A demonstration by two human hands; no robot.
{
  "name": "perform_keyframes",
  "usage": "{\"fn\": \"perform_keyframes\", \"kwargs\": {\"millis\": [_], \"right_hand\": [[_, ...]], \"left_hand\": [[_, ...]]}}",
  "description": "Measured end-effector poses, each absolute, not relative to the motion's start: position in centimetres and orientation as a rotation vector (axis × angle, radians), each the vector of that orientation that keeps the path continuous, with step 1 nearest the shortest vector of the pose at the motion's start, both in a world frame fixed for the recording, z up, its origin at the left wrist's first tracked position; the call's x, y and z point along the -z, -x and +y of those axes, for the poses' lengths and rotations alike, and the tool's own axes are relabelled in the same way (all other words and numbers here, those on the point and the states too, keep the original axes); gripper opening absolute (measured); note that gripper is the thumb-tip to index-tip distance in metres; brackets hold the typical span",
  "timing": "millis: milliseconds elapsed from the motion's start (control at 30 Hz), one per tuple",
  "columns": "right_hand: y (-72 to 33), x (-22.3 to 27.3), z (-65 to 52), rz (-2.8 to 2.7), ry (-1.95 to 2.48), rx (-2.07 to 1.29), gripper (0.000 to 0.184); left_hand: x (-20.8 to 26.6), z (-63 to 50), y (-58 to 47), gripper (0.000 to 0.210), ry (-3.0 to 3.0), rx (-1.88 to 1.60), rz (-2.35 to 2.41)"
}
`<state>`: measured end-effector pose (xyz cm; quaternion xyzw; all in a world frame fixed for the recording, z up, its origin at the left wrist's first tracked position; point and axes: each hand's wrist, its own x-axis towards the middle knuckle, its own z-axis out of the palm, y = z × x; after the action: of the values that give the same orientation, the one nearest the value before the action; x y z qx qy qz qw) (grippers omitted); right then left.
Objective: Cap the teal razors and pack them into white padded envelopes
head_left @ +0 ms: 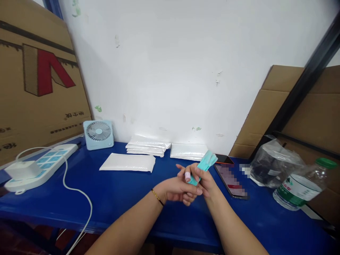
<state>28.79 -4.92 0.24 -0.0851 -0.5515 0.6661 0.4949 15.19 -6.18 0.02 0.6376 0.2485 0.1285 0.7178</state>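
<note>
My right hand (204,180) is closed round a folded bundle of flat, turquoise strips (207,161), which sticks up past the fingers. A pale pink wrap (187,176) covers one fingertip in front of the bundle. Just left of it, my left hand (174,189) presses against the right hand, thumb stretched along it and fingers curled. What those left fingers hold, if anything, is hidden. Both hands are above the blue table (117,198). Behind them lie a stack of white padded mailers (147,145), a second stack of mailers (188,150) and a single mailer (127,162).
Left are a small blue fan (98,134), a power strip (50,163) with a white cable, and a large cardboard box (39,81). To the right are a phone (231,180), a dark-edged device (224,160), a plastic-wrapped dark item (275,164) and a green-capped bottle (299,187).
</note>
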Motion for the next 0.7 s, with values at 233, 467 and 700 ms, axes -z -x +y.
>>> {"fn": "perform_keyframes", "kwargs": {"millis": [233, 467, 700], "right_hand": [[-31.1, -0.2, -1.7, -0.714, 0.204, -1.704, 0.034], [-31.8, 0.5, -1.4, -0.679, 0.295, -1.712, 0.015], [-30.1, 0.1, -2.6, -1.046, 0.591, -1.547, 0.029]], "left_hand": [[0.8, -2.8, -4.3, 0.094, -2.283, -0.24, 1.989], [1.8, -1.0, -0.3, 0.044, -2.225, -0.109, 2.341], [-3.1, -2.4, -5.4, 0.037, -2.629, -0.483, 2.127]]}}
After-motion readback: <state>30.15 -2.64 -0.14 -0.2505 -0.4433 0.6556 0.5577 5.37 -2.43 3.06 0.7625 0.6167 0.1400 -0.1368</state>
